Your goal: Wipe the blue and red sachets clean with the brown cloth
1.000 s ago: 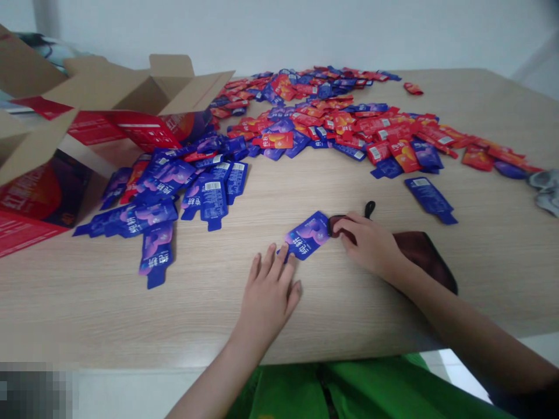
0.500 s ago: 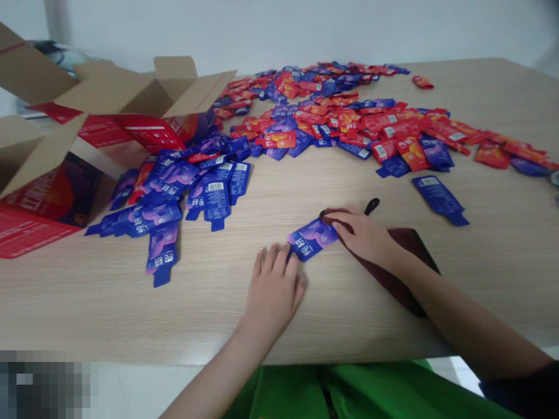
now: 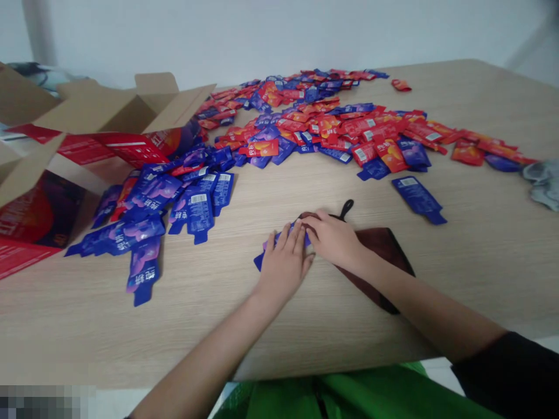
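A blue and purple sachet (image 3: pixel 258 261) lies flat on the table, mostly covered by my left hand (image 3: pixel 286 253), whose fingers rest stretched over it. Beside it, my right hand (image 3: pixel 334 235) has its fingers bent together at the upper left end of a dark brown pouch (image 3: pixel 379 247) and by the sachet's right end. What those fingertips pinch is too small to make out. A black loop (image 3: pixel 347 208) sticks out from the pouch just above my right hand. Another blue sachet (image 3: pixel 418 198) lies face down beyond the pouch.
Open red cardboard boxes (image 3: pixel 131 145) stand at the left. A blue sachet pile (image 3: pixel 152 198) spreads in front of them. Long heaps of red and blue sachets (image 3: pixel 349 128) cross the back of the table (image 3: pixel 209 326). A grey cloth (image 3: pixel 544 180) lies at the right edge.
My left hand has moved up over the sachet, covering most of it, and its fingertips are now close to my right hand. The camera view has shifted a little to the right.
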A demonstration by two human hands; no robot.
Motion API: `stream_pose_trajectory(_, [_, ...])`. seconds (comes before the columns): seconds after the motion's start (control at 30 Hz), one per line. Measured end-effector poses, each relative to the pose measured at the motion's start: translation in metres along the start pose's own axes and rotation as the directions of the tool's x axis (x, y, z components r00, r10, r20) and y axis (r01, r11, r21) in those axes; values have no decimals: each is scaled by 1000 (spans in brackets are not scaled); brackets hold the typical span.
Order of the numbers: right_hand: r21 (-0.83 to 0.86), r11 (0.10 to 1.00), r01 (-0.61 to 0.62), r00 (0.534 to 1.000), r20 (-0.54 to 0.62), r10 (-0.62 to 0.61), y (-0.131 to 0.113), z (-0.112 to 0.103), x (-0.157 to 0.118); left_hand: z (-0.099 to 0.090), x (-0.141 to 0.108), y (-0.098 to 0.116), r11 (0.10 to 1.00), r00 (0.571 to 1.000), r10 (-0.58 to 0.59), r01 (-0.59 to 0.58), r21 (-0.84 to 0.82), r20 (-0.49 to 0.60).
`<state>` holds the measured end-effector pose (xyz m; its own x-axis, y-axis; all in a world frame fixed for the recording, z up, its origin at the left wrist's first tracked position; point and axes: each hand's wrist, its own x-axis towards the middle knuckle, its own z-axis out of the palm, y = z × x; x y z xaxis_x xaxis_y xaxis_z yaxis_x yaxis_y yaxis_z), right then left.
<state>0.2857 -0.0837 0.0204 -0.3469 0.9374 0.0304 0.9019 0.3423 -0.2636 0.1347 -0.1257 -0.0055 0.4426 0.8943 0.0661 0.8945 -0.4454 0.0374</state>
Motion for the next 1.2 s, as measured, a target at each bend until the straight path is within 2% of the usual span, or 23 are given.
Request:
stream_pose_trajectory(0.17, [-12, 995, 98, 995, 29, -97, -34, 12, 47, -6, -2, -50, 993, 994, -106, 106, 50, -4])
stream_pose_trajectory(0.3, [17, 985, 173, 984, 42, -174, -69, 23, 92, -9, -5, -103, 966, 970, -242, 240, 96, 6])
stream_pose_trajectory(0.43, [44, 973, 226, 974, 18, -227, -100, 28, 122, -7, -6, -146, 941, 946, -323, 321, 109, -4])
stream_pose_trajectory(0.53, [50, 973, 226, 974, 14, -227, -107, 28, 133, -4, -3, -165, 926, 933, -360, 360, 113, -21])
stream_pose_trajectory(0.63, [51, 978, 205, 979, 8, -205, -95, 23, 131, -1, 3, -173, 905, 913, -406, 407, 127, -36])
stream_pose_trajectory(0.73, [51, 985, 163, 987, -15, -162, -63, 13, 114, -3, 20, -164, 904, 913, -399, 408, 130, -87])
stream_pose_trajectory(0.83, [55, 993, 101, 995, -26, -100, -19, 0, 84, -8, 58, -133, 955, 951, -280, 290, 62, -132])
stream_pose_trajectory(0.93, [63, 998, 30, 999, -29, -28, 26, -11, 51, -11, 120, -87, 996, 993, -81, 84, 26, -90])
stream_pose_trajectory(1.03, [127, 991, -43, 998, -44, 49, 63, -17, 24, -9, 192, -44, 996, 992, 87, -88, -3, -96])
stream_pose_trajectory(1.13, [209, 971, -119, 989, -65, 135, 86, -19, 7, -2, 253, -14, 990, 982, 133, -137, -22, -131])
stream_pose_trajectory(1.2, [244, 957, -159, 980, -80, 184, 94, -19, 1, 5, 278, -2, 991, 982, 124, -130, -28, -145])
